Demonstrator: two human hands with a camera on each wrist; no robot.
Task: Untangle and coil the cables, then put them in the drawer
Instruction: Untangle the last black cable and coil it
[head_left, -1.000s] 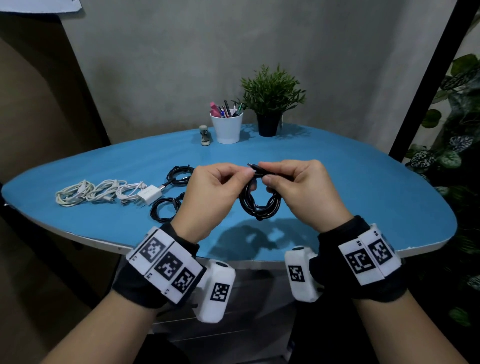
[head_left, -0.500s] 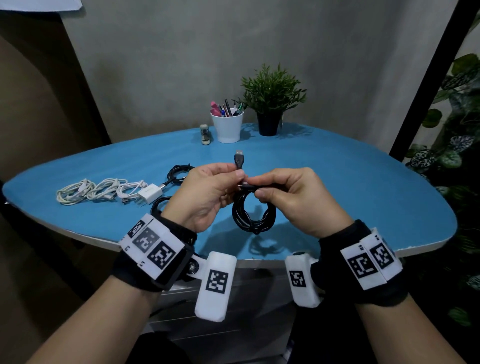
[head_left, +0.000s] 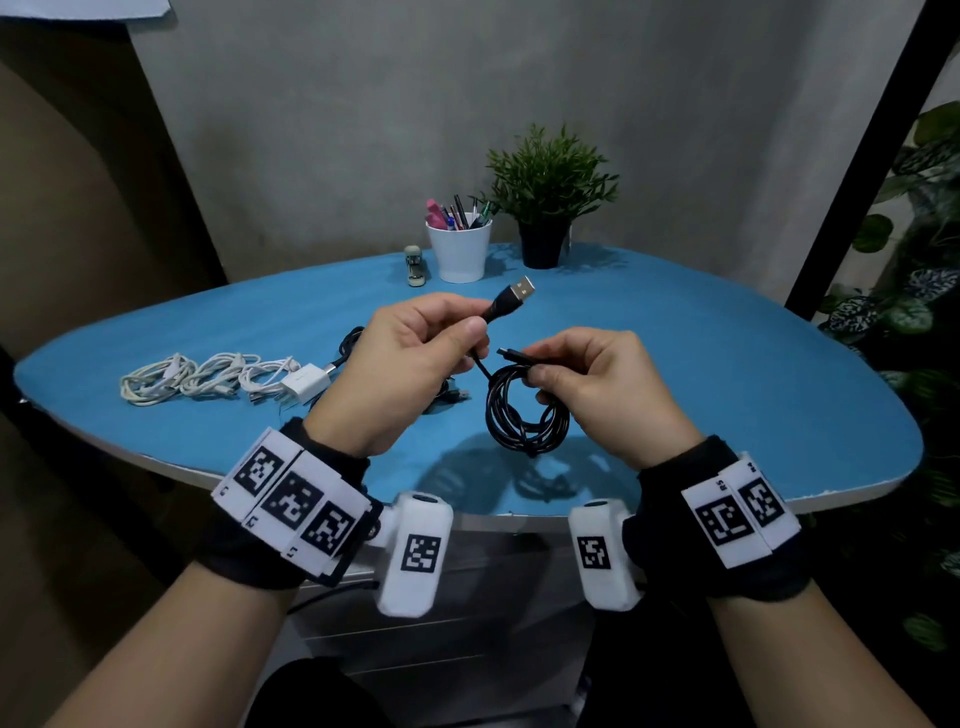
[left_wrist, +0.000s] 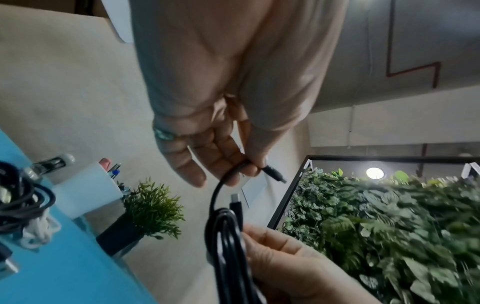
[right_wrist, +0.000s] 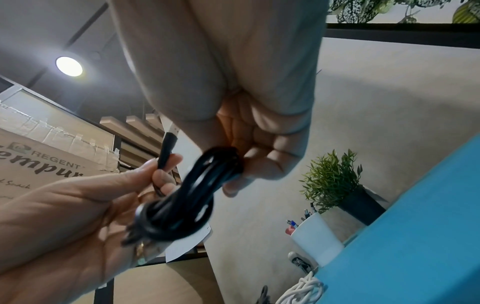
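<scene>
A black cable coil (head_left: 524, 415) hangs above the blue table (head_left: 727, 395), held at its top by my right hand (head_left: 587, 384), whose fingers pinch the loops; the small plug end (head_left: 511, 355) sticks out to the left. My left hand (head_left: 415, 358) pinches the cable just behind its USB plug (head_left: 519, 290), which points up and right. In the left wrist view the black cable coil (left_wrist: 228, 246) runs down between both hands. The right wrist view shows the black cable coil (right_wrist: 192, 195) bunched under my right fingers (right_wrist: 262, 170).
White cables (head_left: 197, 376) with a white charger (head_left: 306, 378) lie at the table's left, and more black cable (head_left: 353, 338) lies behind my left hand. A white pen cup (head_left: 460, 249), a potted plant (head_left: 545, 208) and a small stapler (head_left: 414, 265) stand at the back. White drawers (head_left: 467, 623) sit below the table edge.
My left hand has pulled the USB plug end up and away from the coil, to the left. The right hand keeps the coil and has shifted slightly right.
</scene>
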